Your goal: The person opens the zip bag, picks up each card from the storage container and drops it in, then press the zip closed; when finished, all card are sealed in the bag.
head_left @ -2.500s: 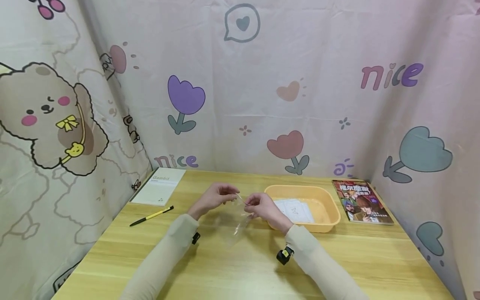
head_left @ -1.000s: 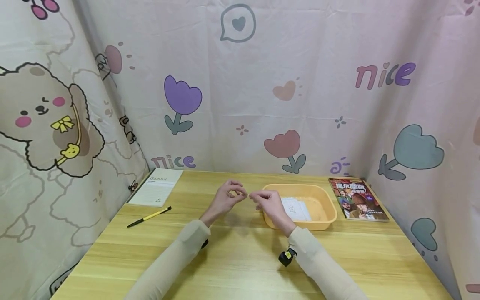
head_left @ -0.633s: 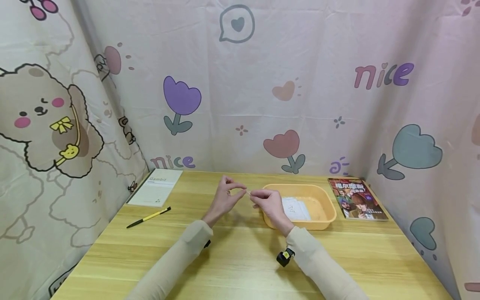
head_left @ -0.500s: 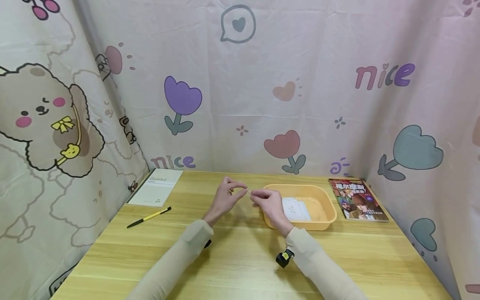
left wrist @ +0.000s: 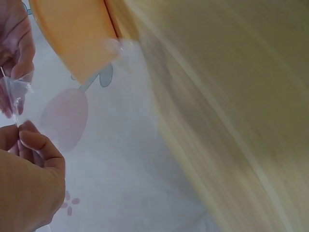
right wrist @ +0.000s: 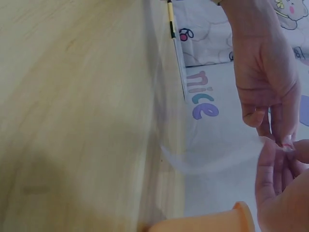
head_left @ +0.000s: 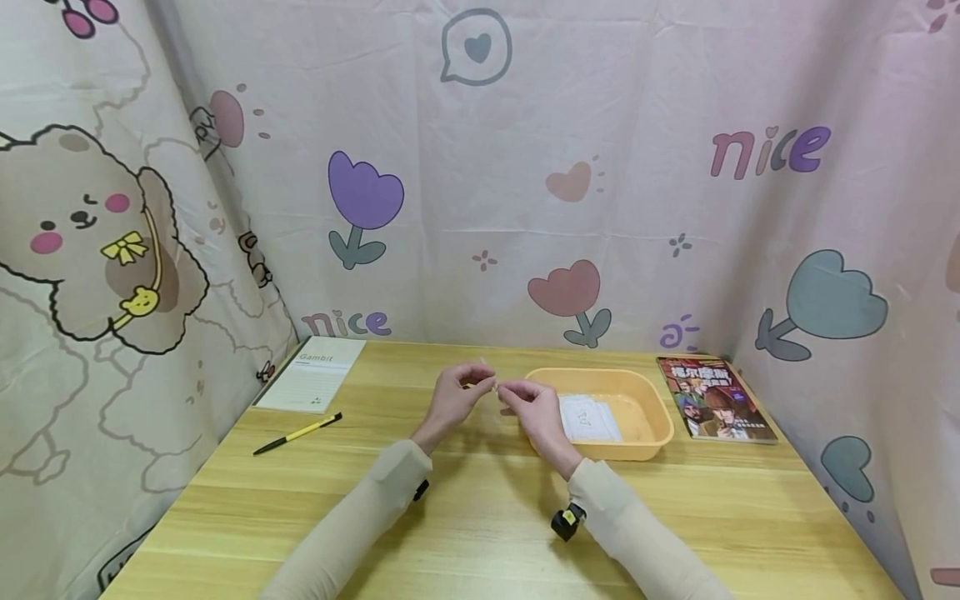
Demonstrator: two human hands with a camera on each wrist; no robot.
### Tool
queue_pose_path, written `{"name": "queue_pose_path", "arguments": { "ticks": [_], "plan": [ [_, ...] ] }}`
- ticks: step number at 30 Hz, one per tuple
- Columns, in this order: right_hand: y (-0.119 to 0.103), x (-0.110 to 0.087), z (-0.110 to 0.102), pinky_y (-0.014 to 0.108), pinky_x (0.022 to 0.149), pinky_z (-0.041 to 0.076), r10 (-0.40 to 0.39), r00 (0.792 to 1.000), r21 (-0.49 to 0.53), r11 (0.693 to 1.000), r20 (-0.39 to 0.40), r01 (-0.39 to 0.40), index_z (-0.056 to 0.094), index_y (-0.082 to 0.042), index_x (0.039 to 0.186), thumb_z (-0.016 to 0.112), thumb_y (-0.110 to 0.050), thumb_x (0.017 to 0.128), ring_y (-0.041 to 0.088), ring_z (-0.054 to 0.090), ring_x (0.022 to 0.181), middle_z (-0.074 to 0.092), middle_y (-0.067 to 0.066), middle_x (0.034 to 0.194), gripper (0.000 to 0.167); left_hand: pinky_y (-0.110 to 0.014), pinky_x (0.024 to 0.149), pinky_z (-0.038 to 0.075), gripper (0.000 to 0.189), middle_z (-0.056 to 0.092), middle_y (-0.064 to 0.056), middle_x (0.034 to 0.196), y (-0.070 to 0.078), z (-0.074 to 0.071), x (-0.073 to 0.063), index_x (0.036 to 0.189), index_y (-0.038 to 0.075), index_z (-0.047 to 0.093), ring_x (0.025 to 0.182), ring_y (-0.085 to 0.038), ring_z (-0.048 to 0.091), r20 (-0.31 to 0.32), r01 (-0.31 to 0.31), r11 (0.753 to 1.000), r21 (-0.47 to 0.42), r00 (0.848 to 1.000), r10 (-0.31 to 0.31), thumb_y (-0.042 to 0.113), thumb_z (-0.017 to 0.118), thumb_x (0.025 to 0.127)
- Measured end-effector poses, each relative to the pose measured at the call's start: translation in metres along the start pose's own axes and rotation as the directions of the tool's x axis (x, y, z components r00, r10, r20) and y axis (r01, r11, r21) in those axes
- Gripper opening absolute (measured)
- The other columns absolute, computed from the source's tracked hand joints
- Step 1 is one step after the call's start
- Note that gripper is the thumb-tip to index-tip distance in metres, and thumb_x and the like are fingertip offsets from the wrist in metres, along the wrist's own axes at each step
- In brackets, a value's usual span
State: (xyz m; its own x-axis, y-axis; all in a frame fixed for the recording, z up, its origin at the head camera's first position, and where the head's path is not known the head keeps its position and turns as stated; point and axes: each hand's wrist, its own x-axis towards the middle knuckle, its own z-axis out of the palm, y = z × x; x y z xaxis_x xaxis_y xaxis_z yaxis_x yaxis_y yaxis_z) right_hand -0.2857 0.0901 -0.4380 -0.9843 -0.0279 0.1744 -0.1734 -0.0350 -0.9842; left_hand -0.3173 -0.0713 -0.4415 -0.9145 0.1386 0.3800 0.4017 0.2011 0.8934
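Both hands meet over the middle of the table, just left of the orange basin. My left hand (head_left: 453, 398) pinches the edge of a clear plastic bag (right wrist: 207, 166) between thumb and fingers. My right hand (head_left: 536, 410) pinches the same edge, its fingertips almost touching the left ones. In the left wrist view, the bag's edge shows as a thin line running between the left hand (left wrist: 38, 164) and the right hand (left wrist: 17, 43). The bag's film hangs away from the fingers and is hard to make out in the head view. Whether anything is inside it, I cannot tell.
The orange basin (head_left: 647, 451) holds several white sheets (head_left: 591, 419) with a small drawing. A comic magazine (head_left: 716, 400) lies right of it. A white notebook (head_left: 311, 379) and a yellow-and-black pen (head_left: 298, 434) lie at the left. Printed curtains (head_left: 465, 192) stand behind the table (head_left: 480, 533).
The left hand has shifted to the right and the fingertips have drawn together along the bag's edge. The bag, earlier plainly hanging below the hands, is now faint in the head view.
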Motion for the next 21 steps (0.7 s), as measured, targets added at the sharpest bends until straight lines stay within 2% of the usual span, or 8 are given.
{"name": "queue_pose_path", "arguments": {
  "ticks": [3,6,10,12,16,21],
  "plan": [
    [0.001,0.004,0.001,0.031,0.068,0.064,0.036,0.999,0.017,0.999,-0.015,-0.036,0.067,0.006,0.108,0.071,-0.004,0.089,0.026,0.070,0.084,0.072,0.018,0.096,0.022,-0.033,0.057,0.058,0.011,0.072,-0.008,0.091,0.001,0.001,0.001,0.101,0.009,0.074,0.073,-0.014,0.064,0.033,0.007,1.000,-0.027,0.999,-0.006,0.010,0.068,0.092],
    [-0.002,0.006,0.001,0.032,0.066,0.064,0.068,0.998,0.024,0.997,0.000,-0.068,0.065,0.004,0.113,0.070,-0.004,0.089,0.024,0.070,0.081,0.072,0.019,0.095,0.026,-0.041,0.057,0.059,0.013,0.070,-0.010,0.090,0.002,0.003,0.002,0.104,0.005,0.072,0.074,-0.026,0.064,0.070,0.005,0.999,-0.048,0.998,-0.002,0.010,0.065,0.094],
    [-0.004,0.008,-0.001,0.034,0.069,0.065,0.077,0.997,0.006,0.997,0.032,-0.077,0.068,0.006,0.115,0.066,0.000,0.089,0.018,0.068,0.079,0.072,0.017,0.096,0.026,-0.039,0.053,0.057,0.019,0.068,-0.013,0.090,0.001,0.007,0.002,0.108,0.005,0.071,0.080,-0.040,0.063,0.079,0.007,0.998,-0.061,0.997,-0.002,0.016,0.068,0.094],
    [-0.005,0.008,-0.003,0.036,0.071,0.065,0.077,0.996,-0.002,0.997,0.037,-0.077,0.067,0.008,0.115,0.064,0.003,0.088,0.018,0.068,0.080,0.072,0.016,0.096,0.027,-0.036,0.049,0.056,0.023,0.069,-0.015,0.092,0.001,0.008,0.001,0.110,0.005,0.071,0.077,-0.035,0.064,0.070,0.017,0.997,-0.070,0.997,-0.012,0.019,0.070,0.092],
    [-0.004,0.007,-0.005,0.036,0.074,0.065,0.081,0.997,-0.028,0.996,0.021,-0.080,0.066,0.009,0.117,0.063,0.005,0.087,0.017,0.068,0.080,0.071,0.019,0.096,0.031,-0.034,0.046,0.053,0.026,0.070,-0.015,0.093,0.002,0.010,0.000,0.112,0.004,0.071,0.070,-0.018,0.063,0.049,0.031,0.997,-0.071,0.998,-0.028,0.019,0.072,0.090],
    [-0.004,0.005,-0.004,0.032,0.072,0.065,0.095,0.995,-0.003,0.995,-0.017,-0.095,0.066,0.005,0.119,0.062,0.005,0.086,0.016,0.070,0.078,0.071,0.019,0.098,0.034,-0.036,0.055,0.060,0.024,0.071,-0.013,0.090,0.006,0.012,0.000,0.113,0.003,0.071,0.069,-0.013,0.064,0.057,0.025,0.996,-0.081,0.998,-0.021,0.013,0.070,0.091]
  ]
}}
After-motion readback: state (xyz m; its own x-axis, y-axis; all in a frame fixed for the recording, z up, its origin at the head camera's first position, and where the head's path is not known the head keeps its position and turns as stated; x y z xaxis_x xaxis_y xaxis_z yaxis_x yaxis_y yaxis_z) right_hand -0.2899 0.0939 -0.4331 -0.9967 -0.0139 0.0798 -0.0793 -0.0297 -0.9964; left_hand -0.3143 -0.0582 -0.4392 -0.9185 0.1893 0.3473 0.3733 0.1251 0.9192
